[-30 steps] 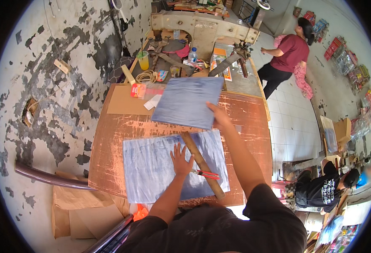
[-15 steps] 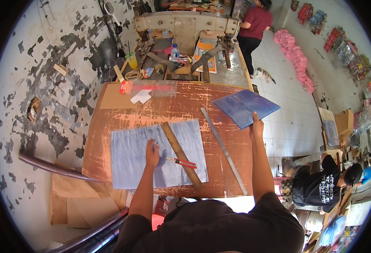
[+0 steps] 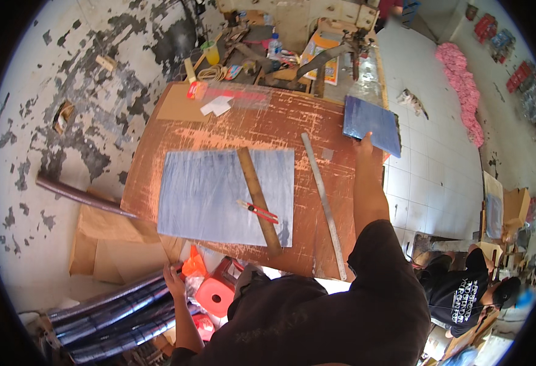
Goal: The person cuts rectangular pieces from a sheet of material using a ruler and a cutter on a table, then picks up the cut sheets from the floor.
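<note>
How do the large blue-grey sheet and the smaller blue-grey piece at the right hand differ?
The large sheet looks paler, the smaller piece darker. The large sheet lies under a brown strip and red cutter; the smaller piece has the right hand at its near edge. Both are four-sided.

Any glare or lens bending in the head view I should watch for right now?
Head view: the fisheye ends in a black rim and bows the table's far edge; head view: bright streaks glint off the dark rolls at lower left; head view: the red cutter stands out clearly.
</note>
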The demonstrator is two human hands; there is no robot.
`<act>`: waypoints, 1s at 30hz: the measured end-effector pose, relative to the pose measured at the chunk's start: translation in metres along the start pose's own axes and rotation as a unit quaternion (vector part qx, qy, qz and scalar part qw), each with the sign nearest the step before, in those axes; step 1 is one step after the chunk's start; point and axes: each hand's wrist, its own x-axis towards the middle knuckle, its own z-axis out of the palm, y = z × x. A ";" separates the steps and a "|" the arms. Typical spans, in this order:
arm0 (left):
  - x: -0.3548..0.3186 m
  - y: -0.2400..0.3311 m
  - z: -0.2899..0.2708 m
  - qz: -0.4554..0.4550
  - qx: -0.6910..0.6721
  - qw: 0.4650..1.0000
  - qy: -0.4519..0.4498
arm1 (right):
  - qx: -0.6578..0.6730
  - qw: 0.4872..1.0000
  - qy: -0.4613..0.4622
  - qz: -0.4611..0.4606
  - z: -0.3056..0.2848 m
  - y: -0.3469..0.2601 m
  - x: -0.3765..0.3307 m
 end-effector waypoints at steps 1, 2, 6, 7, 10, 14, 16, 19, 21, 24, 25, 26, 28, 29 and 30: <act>-0.016 -0.011 -0.017 -0.027 0.014 0.999 0.009 | -0.038 0.997 0.016 0.065 -0.002 0.015 -0.007; -0.039 -0.029 -0.041 -0.056 0.033 0.998 0.023 | -0.076 0.987 0.030 0.137 0.002 0.030 -0.021; -0.100 -0.051 -0.055 -0.167 0.001 0.985 0.032 | -0.255 0.943 -0.120 0.176 -0.054 0.027 -0.055; -0.106 -0.052 -0.049 -0.188 -0.012 0.982 0.030 | -0.323 0.919 -0.184 0.133 -0.089 0.020 -0.065; -0.117 -0.076 -0.055 -0.173 -0.015 0.983 0.050 | -0.591 0.784 -0.190 -0.002 -0.157 0.044 -0.174; -0.059 -0.073 -0.030 -0.085 -0.007 0.996 0.041 | -0.741 0.576 -0.235 -0.252 -0.204 0.028 -0.316; -0.018 -0.054 -0.006 -0.077 -0.049 0.995 0.042 | -0.722 0.636 -0.198 -0.185 -0.199 0.009 -0.359; 0.057 -0.038 0.010 0.035 0.088 0.989 0.110 | -0.702 0.645 -0.218 -0.208 -0.215 0.008 -0.361; 0.100 -0.028 0.028 0.044 0.092 0.988 0.120 | -0.691 0.666 -0.213 -0.184 -0.216 0.006 -0.360; 0.161 -0.018 0.044 0.012 0.108 0.990 0.091 | -0.711 0.670 -0.172 -0.127 -0.226 0.014 -0.347; 0.182 -0.018 0.048 0.010 0.142 0.986 0.092 | -0.699 0.685 -0.168 -0.118 -0.238 0.020 -0.335; 0.202 -0.014 0.060 0.010 0.169 0.981 0.091 | -0.688 0.699 -0.159 -0.115 -0.255 0.019 -0.315; 0.226 -0.016 0.073 -0.031 0.178 0.981 0.071 | -0.679 0.702 -0.151 -0.156 -0.262 0.014 -0.304; 0.234 -0.022 0.072 -0.053 0.190 0.978 0.063 | -0.676 0.694 -0.149 -0.199 -0.259 0.010 -0.311; 0.240 -0.028 0.069 -0.063 0.195 0.977 0.057 | -0.670 0.686 -0.148 -0.242 -0.254 0.007 -0.317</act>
